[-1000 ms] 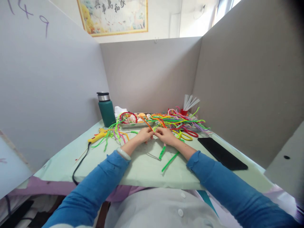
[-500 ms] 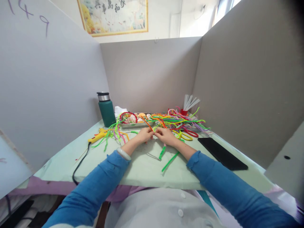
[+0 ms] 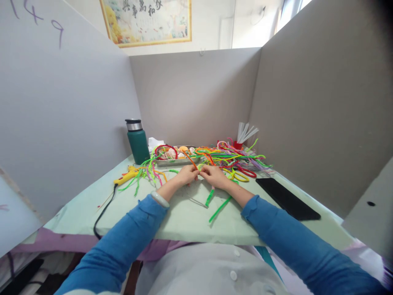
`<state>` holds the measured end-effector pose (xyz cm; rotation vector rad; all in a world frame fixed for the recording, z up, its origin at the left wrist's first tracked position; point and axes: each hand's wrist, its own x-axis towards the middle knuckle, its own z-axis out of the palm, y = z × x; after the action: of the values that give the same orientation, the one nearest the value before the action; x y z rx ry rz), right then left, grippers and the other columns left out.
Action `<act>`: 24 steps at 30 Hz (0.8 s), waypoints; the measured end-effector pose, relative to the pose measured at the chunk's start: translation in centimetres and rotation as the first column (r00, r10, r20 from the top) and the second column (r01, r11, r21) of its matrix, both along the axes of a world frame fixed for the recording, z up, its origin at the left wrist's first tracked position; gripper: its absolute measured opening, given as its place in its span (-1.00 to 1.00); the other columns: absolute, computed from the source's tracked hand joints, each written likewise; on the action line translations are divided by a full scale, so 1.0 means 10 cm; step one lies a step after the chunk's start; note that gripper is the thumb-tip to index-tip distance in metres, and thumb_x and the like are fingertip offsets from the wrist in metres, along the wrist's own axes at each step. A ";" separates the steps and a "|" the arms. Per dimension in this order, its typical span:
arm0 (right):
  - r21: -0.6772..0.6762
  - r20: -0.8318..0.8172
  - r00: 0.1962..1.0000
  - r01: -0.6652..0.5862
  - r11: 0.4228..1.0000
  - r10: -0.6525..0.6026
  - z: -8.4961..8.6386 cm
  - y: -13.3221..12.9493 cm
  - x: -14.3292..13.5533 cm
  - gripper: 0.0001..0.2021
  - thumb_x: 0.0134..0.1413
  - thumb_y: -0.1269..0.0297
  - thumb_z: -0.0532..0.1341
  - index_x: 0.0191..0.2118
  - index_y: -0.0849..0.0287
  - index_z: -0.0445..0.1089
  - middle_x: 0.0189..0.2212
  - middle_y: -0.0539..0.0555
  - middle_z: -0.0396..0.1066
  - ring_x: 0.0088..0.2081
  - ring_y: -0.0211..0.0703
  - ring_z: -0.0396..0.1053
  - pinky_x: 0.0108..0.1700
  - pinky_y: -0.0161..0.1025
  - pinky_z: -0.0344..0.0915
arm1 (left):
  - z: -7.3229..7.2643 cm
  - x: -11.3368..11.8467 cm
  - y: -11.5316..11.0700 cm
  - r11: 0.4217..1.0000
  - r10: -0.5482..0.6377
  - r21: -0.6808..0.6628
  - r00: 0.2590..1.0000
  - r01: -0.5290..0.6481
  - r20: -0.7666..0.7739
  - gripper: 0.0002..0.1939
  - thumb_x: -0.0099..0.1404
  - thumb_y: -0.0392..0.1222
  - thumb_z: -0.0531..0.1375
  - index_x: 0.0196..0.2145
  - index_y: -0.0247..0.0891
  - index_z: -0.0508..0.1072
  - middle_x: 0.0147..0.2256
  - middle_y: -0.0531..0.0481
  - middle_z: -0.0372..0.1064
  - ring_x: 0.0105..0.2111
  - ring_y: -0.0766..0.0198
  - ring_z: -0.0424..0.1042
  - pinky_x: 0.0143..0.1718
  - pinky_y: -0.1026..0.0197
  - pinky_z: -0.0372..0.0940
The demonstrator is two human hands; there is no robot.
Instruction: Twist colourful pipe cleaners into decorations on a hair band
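One orange stem (image 3: 190,160) is at the centre of the frame, and its long axis is slanting: the free end points to the upper left, towards the metal tray (image 3: 177,162), and the lower end goes down to the right, into the fingers of the left hand (image 3: 186,175). These fingers are pinched on it. The right hand (image 3: 213,175) has its fingers bent just beside them; whether they also grip the stem, I cannot tell.

I count one green bottle (image 3: 138,146), one yellow glue gun (image 3: 126,176) at the left with its black cord, one tray, one red cup (image 3: 238,145) with several white sticks, and one black flat object (image 3: 287,198) at the right. Below the right hand lie two green pieces: a shorter one (image 3: 210,197) and a longer one (image 3: 220,209), both slanted. The colourful stems (image 3: 233,155) behind the hands are too many and too mixed to be counted.

The counter (image 3: 184,225) has a pale green cover, slightly wrinkled. Grey panels (image 3: 196,94) stand on three sides, and one framed picture (image 3: 150,22) hangs on the wall at the top of the frame.
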<state>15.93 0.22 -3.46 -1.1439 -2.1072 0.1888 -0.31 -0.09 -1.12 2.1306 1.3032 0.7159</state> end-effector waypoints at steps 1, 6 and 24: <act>0.000 0.003 1.000 0.001 1.000 -0.001 0.00 0.00 0.00 -0.82 0.03 0.27 0.07 -0.47 0.22 0.33 -0.63 -0.05 0.29 -0.58 -0.36 0.15 -0.51 -0.40 -0.05 | 0.00 0.00 0.00 1.000 -0.002 0.000 1.000 0.002 0.001 -0.75 0.18 -0.12 -0.01 -0.43 -0.35 0.33 -0.50 0.01 0.30 -0.71 0.48 0.15 -0.75 0.42 0.07; 0.000 0.009 1.000 0.001 1.000 -0.001 -0.01 0.00 0.00 -0.81 0.03 0.26 0.07 -0.46 0.21 0.34 -0.63 -0.05 0.29 -0.57 -0.35 0.16 -0.51 -0.40 -0.03 | 0.02 0.00 -0.03 1.000 0.005 0.012 1.000 -0.004 -0.020 -0.74 0.19 -0.11 -0.01 -0.45 -0.35 0.33 -0.54 0.02 0.28 -0.71 0.47 0.14 -0.75 0.42 0.05; -0.023 0.044 0.999 0.002 1.000 -0.001 -0.01 0.00 0.00 -0.82 0.03 0.27 0.06 -0.47 0.21 0.32 -0.63 -0.05 0.29 -0.57 -0.35 0.18 -0.51 -0.41 -0.03 | 0.02 0.00 -0.04 1.000 -0.009 0.007 0.999 0.009 -0.043 -0.74 0.19 -0.12 -0.01 -0.46 -0.36 0.33 -0.56 0.03 0.27 -0.73 0.47 0.14 -0.75 0.42 0.03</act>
<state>15.94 0.17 -3.55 -1.1732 -2.1479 0.1893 -0.35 -0.46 -0.93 2.1672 1.3141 0.6758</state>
